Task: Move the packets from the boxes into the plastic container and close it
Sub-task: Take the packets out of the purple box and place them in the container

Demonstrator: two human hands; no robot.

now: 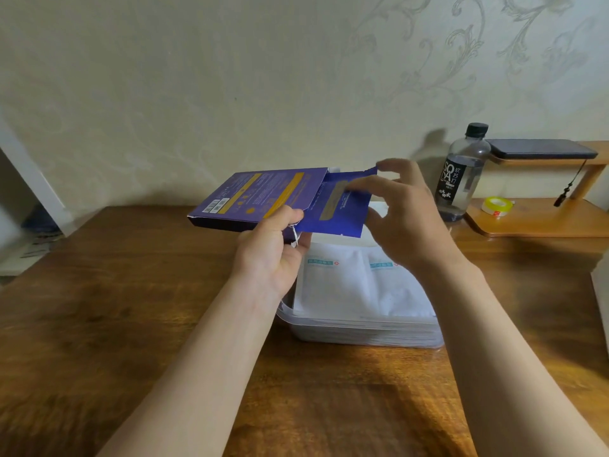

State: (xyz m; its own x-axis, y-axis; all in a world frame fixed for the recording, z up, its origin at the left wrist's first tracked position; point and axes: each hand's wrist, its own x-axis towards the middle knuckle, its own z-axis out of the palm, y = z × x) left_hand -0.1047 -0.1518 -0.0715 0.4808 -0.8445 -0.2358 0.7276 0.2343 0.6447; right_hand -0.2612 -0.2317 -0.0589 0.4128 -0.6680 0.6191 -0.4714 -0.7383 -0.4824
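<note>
My left hand (275, 252) grips a flat purple box (257, 197) with yellow stripes, held above the table with its open end to the right. A blue packet (336, 209) sticks halfway out of that end. My right hand (405, 212) pinches the packet's upper right corner between thumb and fingers. Below both hands stands a clear plastic container (362, 331), open, with white packets (356, 282) lying flat inside. No lid can be seen.
The wooden table (115, 324) runs to a patterned wall. At the right stand a dark-labelled water bottle (461, 173), a low wooden shelf (540, 219) carrying a roll of yellow tape (496, 206), and a dark flat device (540, 148) on top.
</note>
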